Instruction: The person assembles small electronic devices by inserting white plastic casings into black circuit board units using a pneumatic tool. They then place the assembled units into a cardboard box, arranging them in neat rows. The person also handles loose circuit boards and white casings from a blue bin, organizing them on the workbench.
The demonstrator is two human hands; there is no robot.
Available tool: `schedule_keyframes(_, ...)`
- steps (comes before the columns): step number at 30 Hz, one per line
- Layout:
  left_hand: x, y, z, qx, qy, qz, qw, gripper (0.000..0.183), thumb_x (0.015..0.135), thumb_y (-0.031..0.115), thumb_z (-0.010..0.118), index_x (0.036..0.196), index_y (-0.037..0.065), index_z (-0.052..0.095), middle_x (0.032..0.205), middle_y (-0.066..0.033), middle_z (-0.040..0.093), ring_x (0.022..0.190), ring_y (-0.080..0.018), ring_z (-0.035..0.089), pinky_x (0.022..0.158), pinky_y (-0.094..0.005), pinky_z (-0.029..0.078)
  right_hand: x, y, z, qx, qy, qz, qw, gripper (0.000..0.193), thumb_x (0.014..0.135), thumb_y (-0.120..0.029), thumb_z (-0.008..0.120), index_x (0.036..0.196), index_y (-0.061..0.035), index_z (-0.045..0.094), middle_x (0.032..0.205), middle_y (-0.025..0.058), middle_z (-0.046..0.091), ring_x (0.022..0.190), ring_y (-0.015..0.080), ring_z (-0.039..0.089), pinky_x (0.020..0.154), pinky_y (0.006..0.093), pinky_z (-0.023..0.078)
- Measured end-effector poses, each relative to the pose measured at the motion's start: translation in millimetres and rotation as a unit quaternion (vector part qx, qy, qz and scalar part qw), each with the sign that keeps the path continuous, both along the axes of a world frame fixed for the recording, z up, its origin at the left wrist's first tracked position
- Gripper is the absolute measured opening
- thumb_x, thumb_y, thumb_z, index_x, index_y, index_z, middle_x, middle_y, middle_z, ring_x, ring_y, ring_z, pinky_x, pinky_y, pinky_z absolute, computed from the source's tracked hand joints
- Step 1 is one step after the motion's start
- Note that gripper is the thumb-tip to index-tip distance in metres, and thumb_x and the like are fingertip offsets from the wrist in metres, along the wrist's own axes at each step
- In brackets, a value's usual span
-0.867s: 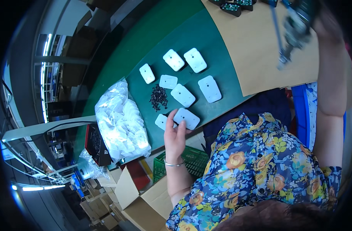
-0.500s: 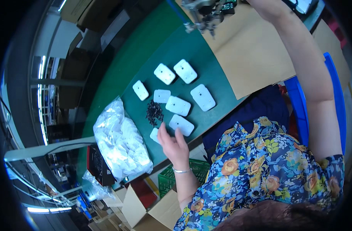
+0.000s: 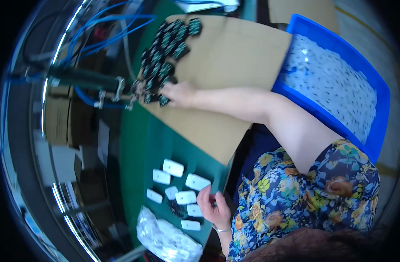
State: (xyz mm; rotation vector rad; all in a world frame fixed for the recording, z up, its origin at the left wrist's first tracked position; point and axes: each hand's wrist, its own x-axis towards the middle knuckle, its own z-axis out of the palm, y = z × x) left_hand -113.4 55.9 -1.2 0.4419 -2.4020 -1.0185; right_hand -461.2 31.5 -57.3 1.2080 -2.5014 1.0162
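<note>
My right hand (image 3: 179, 94) reaches across the cardboard sheet, its fingertips at the edge of a spread of small black parts with green markings (image 3: 161, 54). Blur hides whether a part is between those fingers. Close by stands a metal fixture (image 3: 138, 91) with a dark cylinder (image 3: 88, 78). Over the green table's near edge, my left hand (image 3: 214, 208) is held with thumb and curved fingers apart and nothing visible in it. Its fingertips are near a white rounded rectangular case (image 3: 197, 181), one of several lying beside a pile of tiny dark pieces (image 3: 177, 208).
A clear plastic bag of white pieces (image 3: 165, 236) lies on the green table (image 3: 136, 150). The cardboard sheet (image 3: 235, 48) covers its far part. To the right stands a blue bin (image 3: 381, 126) filled with white pieces. Blue hoses (image 3: 108, 19) hang at upper left.
The view has swung so the cases and bag appear lower, and the black-and-green parts and blue bin's contents now show. My right hand has come into view among the parts; my left stays near the cases.
</note>
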Motion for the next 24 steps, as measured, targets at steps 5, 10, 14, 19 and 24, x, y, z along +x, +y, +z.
schedule_keyframes(5, -18, 6, 2, 0.503, -0.108, -0.116, 0.850, 0.040, 0.092, 0.027, 0.042, 0.119, -0.003, 0.041, 0.111, -0.0220, 0.051, 0.082, -0.0250, 0.060, 0.072, -0.0312, 0.050, 104, 131, 37, -0.110, -0.085, 0.078, 0.987, 0.050, 0.069, -0.025, 0.064, 0.112, -0.0065, 0.046, 0.091, 0.0137, 0.054, 0.077, 0.0304, 0.058, 0.063, 0.0414, 0.045)
schedule_keyframes(10, -102, 33, -17, 0.768, -0.321, -0.229, 0.505, 0.065, 0.088, 0.054, 0.028, 0.130, 0.003, 0.031, 0.111, -0.0172, 0.053, 0.088, -0.0302, 0.060, 0.072, -0.0342, 0.052, 167, 267, 41, -0.135, -0.087, 0.126, 0.979, 0.071, 0.064, -0.027, 0.073, 0.122, 0.0007, 0.042, 0.089, 0.0077, 0.061, 0.074, 0.0247, 0.057, 0.062, 0.0345, 0.045)
schedule_keyframes(14, -123, 66, -47, 0.792, -0.400, -0.253, 0.386, 0.047, 0.094, 0.033, 0.034, 0.132, 0.005, 0.031, 0.102, -0.0150, 0.057, 0.080, -0.0244, 0.062, 0.067, -0.0298, 0.052, 180, 311, 23, -0.110, -0.134, 0.109, 0.979, 0.069, 0.064, -0.027, 0.073, 0.121, -0.0016, 0.044, 0.099, 0.0110, 0.058, 0.088, 0.0277, 0.054, 0.075, 0.0362, 0.042)
schedule_keyframes(19, -139, 56, -38, 0.747, -0.394, -0.244, 0.476, 0.047, 0.092, 0.032, 0.039, 0.131, 0.007, 0.031, 0.122, -0.0260, 0.042, 0.081, -0.0266, 0.059, 0.070, -0.0321, 0.052, 68, 400, -64, -0.073, -0.059, -0.447, 0.890, 0.053, 0.066, -0.038, 0.070, 0.107, -0.0075, 0.057, 0.113, 0.0131, 0.051, 0.109, 0.0287, 0.045, 0.094, 0.0388, 0.033)
schedule_keyframes(24, -129, 25, -27, 0.751, -0.363, -0.218, 0.507, 0.048, 0.092, 0.033, 0.040, 0.132, 0.008, 0.029, 0.122, -0.0256, 0.042, 0.080, -0.0264, 0.059, 0.070, -0.0317, 0.051, 4, 408, -125, 0.206, -0.061, -0.641, 0.737, 0.058, 0.065, -0.043, 0.069, 0.105, -0.0027, 0.058, 0.125, 0.0166, 0.041, 0.117, 0.0302, 0.033, 0.100, 0.0405, 0.023)
